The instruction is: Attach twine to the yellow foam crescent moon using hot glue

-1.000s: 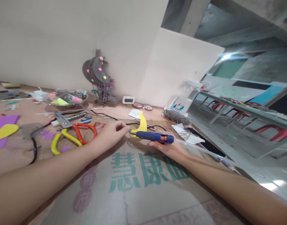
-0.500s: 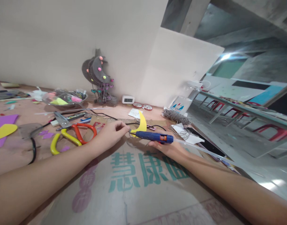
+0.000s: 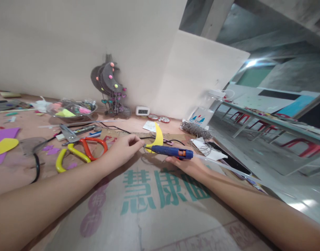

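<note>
My left hand (image 3: 131,145) is closed in a pinch near the middle; the small item at its fingertips is too small to name. My right hand (image 3: 187,166) is wrapped round a blue glue gun (image 3: 167,151) with a long clear glue stick (image 3: 225,165) at its back. The gun's nozzle points left and meets my left fingertips. Just behind the nozzle stands a yellow crescent (image 3: 158,136), its lower tip by my left fingers. Under both hands lies cardboard (image 3: 149,223) with green characters.
Scissors (image 3: 97,140) with red handles and a yellow-handled tool (image 3: 61,160) lie left. Behind are a bowl of clay (image 3: 71,111), a grey moon ornament (image 3: 110,78), a white timer (image 3: 142,111) and grey yarn (image 3: 195,129). A phone (image 3: 230,158) lies right.
</note>
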Tool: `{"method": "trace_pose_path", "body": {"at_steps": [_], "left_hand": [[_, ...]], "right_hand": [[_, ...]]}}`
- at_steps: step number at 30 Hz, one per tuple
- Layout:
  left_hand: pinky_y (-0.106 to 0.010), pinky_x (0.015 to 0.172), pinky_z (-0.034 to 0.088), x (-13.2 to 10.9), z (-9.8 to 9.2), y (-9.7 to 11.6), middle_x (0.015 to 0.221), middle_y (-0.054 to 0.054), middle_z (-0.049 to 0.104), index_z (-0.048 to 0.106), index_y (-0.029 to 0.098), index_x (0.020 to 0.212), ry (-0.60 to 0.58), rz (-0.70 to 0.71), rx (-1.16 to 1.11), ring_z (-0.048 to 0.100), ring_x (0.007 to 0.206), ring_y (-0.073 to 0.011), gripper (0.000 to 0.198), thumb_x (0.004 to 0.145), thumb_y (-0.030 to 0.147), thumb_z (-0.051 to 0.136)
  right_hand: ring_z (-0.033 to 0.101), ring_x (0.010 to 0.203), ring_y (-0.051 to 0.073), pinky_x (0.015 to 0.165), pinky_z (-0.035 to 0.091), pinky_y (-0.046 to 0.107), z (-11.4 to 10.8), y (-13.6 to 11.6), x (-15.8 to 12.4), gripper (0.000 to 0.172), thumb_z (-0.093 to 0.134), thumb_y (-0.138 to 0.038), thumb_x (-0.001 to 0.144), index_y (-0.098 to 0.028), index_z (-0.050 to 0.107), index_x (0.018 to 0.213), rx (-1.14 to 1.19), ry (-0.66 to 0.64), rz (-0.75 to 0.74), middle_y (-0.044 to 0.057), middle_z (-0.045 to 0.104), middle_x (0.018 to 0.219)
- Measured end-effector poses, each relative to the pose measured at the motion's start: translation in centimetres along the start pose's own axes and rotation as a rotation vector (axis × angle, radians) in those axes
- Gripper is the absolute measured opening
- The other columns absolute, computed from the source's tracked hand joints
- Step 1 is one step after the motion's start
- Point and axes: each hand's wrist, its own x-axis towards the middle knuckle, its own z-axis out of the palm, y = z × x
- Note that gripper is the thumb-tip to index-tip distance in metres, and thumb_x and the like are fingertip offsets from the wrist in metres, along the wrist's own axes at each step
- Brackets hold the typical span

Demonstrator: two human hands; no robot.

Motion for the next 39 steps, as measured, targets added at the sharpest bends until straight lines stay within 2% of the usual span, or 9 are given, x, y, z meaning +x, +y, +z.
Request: {"method": "trace_pose_path", "body": {"at_steps": [8, 19, 30, 39], "left_hand": [[-0.024, 0.059, 0.037, 0.1, 0.1, -0.1, 0.063, 0.001, 0.058, 0.056, 0.017, 0.068, 0.008, -0.006, 0.01, 0.053, 0.063, -0.0146, 0.026, 0.074, 0.041, 0.047], [-0.026, 0.061, 0.039, -0.1, 0.0, 0.3, 0.063, 0.0, 0.06, 0.054, 0.017, 0.068, -0.01, -0.014, 0.04, 0.055, 0.065, -0.016, 0.027, 0.075, 0.042, 0.046], [-0.023, 0.058, 0.037, -0.1, 0.0, 0.1, 0.061, 0.002, 0.058, 0.055, 0.017, 0.067, 0.009, 0.0, 0.038, 0.053, 0.062, -0.0144, 0.027, 0.075, 0.042, 0.048], [-0.022, 0.058, 0.037, -0.1, 0.0, 0.2, 0.062, 0.002, 0.058, 0.055, 0.017, 0.068, 0.006, -0.005, 0.062, 0.052, 0.063, -0.0143, 0.026, 0.076, 0.041, 0.047]], "right_hand": [[0.051, 0.065, 0.014, 0.062, 0.043, 0.027, -0.1, -0.1, 0.0, 0.023, 0.061, -0.04, 0.069, -0.018, 0.057, 0.078, 0.044, -0.022, 0.042, 0.001, 0.057, 0.073], [0.045, 0.06, 0.011, 0.054, 0.037, 0.023, 0.0, 1.0, 0.1, 0.026, 0.057, -0.043, 0.073, -0.017, 0.052, 0.076, 0.001, -0.05, -0.008, -0.002, 0.049, 0.067], [0.049, 0.064, 0.013, 0.058, 0.042, 0.026, 0.2, 2.3, 0.2, 0.023, 0.058, -0.041, 0.072, -0.02, 0.052, 0.08, -0.021, 0.009, -0.021, 0.0, 0.053, 0.072], [0.048, 0.063, 0.013, 0.056, 0.04, 0.024, 0.2, 1.9, 0.1, 0.025, 0.056, -0.043, 0.074, -0.019, 0.052, 0.081, -0.014, 0.01, -0.017, -0.001, 0.052, 0.07]]}}
